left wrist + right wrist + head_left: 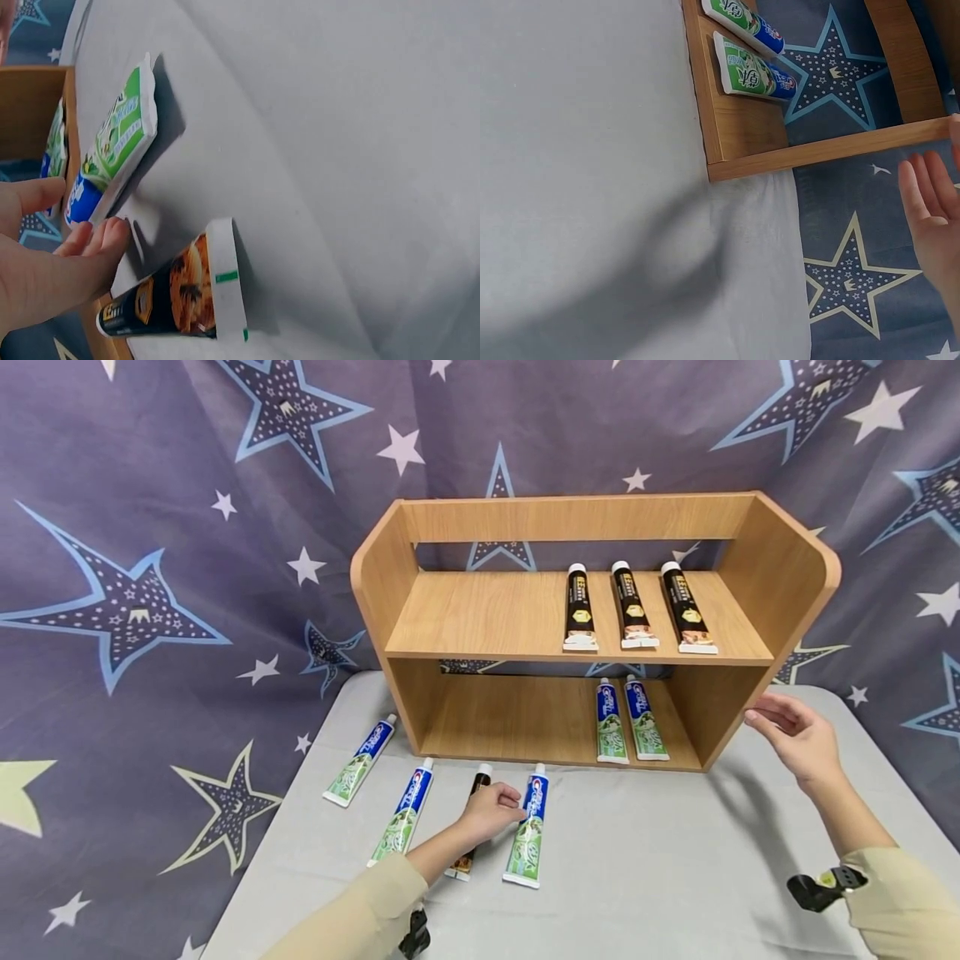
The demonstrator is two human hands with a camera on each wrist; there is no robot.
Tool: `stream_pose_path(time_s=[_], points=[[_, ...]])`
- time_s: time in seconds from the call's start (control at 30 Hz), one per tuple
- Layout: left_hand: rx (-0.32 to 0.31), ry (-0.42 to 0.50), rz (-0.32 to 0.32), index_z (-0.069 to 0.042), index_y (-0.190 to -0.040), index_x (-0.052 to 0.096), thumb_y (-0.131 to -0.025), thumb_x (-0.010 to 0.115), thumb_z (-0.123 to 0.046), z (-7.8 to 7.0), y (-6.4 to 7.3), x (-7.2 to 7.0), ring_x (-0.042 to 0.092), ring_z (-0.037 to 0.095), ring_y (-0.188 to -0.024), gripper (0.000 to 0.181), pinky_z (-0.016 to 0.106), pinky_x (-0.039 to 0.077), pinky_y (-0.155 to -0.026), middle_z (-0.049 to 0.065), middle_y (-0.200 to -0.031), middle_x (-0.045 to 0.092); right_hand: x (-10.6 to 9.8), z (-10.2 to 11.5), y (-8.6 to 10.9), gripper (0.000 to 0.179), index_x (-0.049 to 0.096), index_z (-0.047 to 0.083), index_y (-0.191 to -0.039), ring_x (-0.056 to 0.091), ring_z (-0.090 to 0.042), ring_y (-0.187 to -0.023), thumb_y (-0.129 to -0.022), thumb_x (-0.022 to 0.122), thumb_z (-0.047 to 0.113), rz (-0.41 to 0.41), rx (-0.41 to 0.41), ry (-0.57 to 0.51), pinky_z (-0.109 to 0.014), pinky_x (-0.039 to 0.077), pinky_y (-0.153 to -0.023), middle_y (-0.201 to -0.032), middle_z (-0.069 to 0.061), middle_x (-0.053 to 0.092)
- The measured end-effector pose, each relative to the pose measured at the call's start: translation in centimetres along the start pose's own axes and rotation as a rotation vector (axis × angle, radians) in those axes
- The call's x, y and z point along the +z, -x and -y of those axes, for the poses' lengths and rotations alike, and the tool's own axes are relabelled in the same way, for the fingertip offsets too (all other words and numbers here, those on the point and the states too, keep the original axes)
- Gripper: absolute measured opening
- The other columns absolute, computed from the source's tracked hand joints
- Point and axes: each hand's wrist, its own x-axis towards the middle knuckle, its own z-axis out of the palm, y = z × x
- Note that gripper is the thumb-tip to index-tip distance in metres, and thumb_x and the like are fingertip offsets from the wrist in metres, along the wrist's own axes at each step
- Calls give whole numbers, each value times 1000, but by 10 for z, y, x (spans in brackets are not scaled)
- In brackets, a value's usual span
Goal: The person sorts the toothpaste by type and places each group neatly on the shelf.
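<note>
My left hand [491,812] hovers over the table with thumb and fingers apart, at the upper part of a blue, green and white toothpaste tube [529,827]. Below that hand lies a black and brown toothpaste tube [480,778], partly hidden by it in the head view. In the left wrist view, the thumb and fingertips flank the blue end of the green toothpaste tube [120,139]. My right hand [801,739] is at the right side panel of a wooden two-tier shelf [480,610], thumb at the panel's edge, other fingers loosely bent outside it.
Two more blue-green tubes [402,814] lie left on the grey-covered table [637,860]. Three black tubes [628,606] lie on the upper tier's right half. Two blue-green tubes [611,727] lie at the lower tier's right. A star-patterned curtain [150,710] hangs behind.
</note>
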Motion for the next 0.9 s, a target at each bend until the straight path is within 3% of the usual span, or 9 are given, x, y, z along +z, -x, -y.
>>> stream_pose_path(time_s=[0.13,0.23,0.37,0.47,0.9], points=[[-39,6,-23,1,-103,63,-81,72,-11,-1,-1,6,63,18,-83,27,29,55,-75,11,-93,68,-23,-37,-10,32,67,5,-114,70,0,-87,-83,68,-4,43,5,-114,-11,56,-75,-95,7,75],[-44,20,-45,1,-101,62,-80,72,-9,-1,-1,10,63,17,-81,25,30,56,-74,11,-91,68,-49,-83,-23,37,64,-1,-118,72,-7,-88,-82,67,-10,38,9,-180,-19,60,-74,-98,-2,75],[-37,14,-66,1,-99,62,-79,73,-8,-2,0,14,63,16,-78,25,27,55,-70,10,-88,68,-75,-133,-36,45,58,-6,-123,73,-10,-87,-79,69,-11,-24,10,-70,-25,60,-71,-100,-2,75],[-42,15,-66,1,-99,62,-78,74,-9,-3,1,16,61,16,-77,26,25,53,-68,10,-87,66,-78,-140,-37,46,57,-8,-123,72,-10,-86,-79,71,-8,-54,25,-34,-25,60,-71,-99,-1,74],[-100,-2,-99,-1,-90,60,-76,77,-12,-10,3,22,59,14,-68,25,22,49,-58,9,-80,67,-74,-136,-34,41,59,-6,-121,73,-12,-86,-81,68,-9,-37,43,-125,-27,60,-71,-99,-3,74]])
